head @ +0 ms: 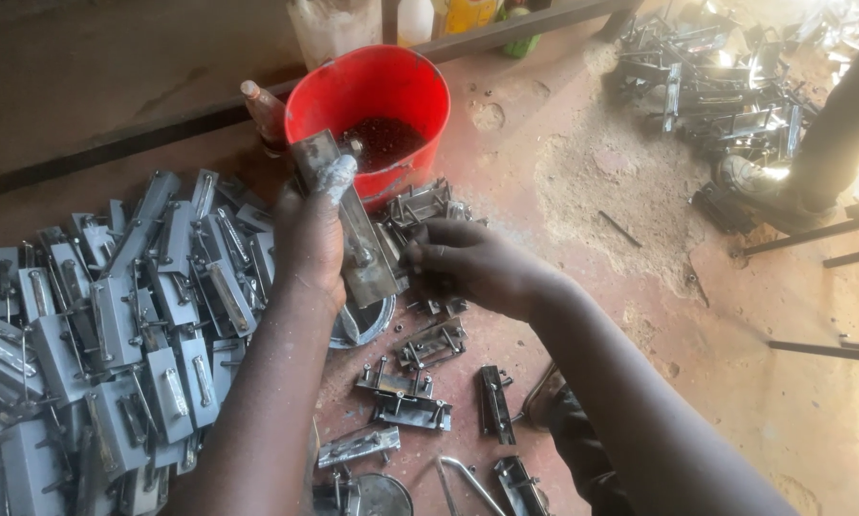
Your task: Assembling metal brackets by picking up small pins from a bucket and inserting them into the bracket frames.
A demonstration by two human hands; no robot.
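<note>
A red bucket (377, 91) stands beside heaped grey painted latches (114, 325).

Red bucket (372, 100) — dark reddish liquid inside; grey-painted latches (114, 334) heaped left; bare dull-steel latches (405, 392) — on a rust-brown floor (592, 191).

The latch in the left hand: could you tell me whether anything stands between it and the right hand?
Nothing visible does. The right hand is already at the lower end of the latch that the left hand holds upright before the red bucket.
</note>
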